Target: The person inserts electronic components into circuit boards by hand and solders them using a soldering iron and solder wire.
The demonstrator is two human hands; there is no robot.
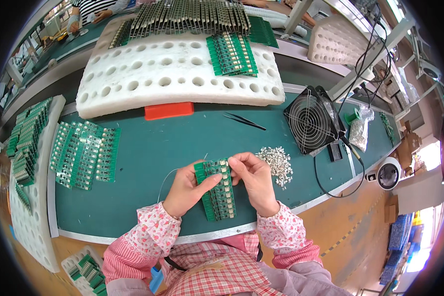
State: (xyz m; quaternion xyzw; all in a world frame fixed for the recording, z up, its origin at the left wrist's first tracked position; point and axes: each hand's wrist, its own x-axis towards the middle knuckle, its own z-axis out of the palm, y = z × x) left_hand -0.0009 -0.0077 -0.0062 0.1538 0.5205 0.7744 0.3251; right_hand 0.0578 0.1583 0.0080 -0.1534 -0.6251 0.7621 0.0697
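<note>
A green circuit board panel (224, 197) with a column of small pale components is tilted above the bench in front of me. My left hand (185, 191) grips it from the left side, thumb lying across its face. At the panel's upper right corner, the thumb and fingers of my right hand (256, 181) are pinched together. Whether they hold a small part or only the board's edge is hidden. Just right of that hand lies a loose heap of small silvery-white parts (277, 165).
Board panels (84, 153) lie at left. A white perforated foam slab (148, 71) carries more boards at the back, above a red block (169, 111). Black tweezers (245, 121), a black fan (308, 121) and its cable (325, 190) are at right. Another person's hand (102, 16) shows far back.
</note>
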